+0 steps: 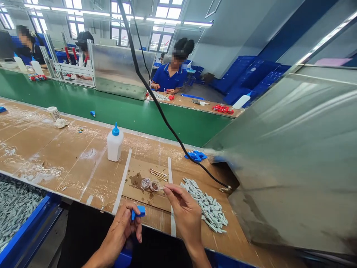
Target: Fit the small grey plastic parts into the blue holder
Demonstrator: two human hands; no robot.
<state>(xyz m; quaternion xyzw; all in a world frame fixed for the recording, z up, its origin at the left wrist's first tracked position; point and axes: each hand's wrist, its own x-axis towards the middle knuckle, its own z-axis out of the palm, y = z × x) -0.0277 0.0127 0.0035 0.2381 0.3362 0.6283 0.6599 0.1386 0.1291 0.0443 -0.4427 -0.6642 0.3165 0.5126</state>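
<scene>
My left hand pinches a small blue plastic part between thumb and fingers, just off the table's front edge. With thumb and forefinger, my right hand holds a thin swab-like stick, mostly hidden by the fingers. The stick's far end is at the right one of two small round clear cups; whether it touches the contents I cannot tell. Both cups hold something brownish and stand on a stained cardboard sheet. Several cotton swabs lie behind them.
A pile of pale grey-green parts lies right of my right hand, blue parts behind it. A white bottle stands left. A black cable hangs across. Beyond the green conveyor, co-workers sit. A metal panel bounds the right.
</scene>
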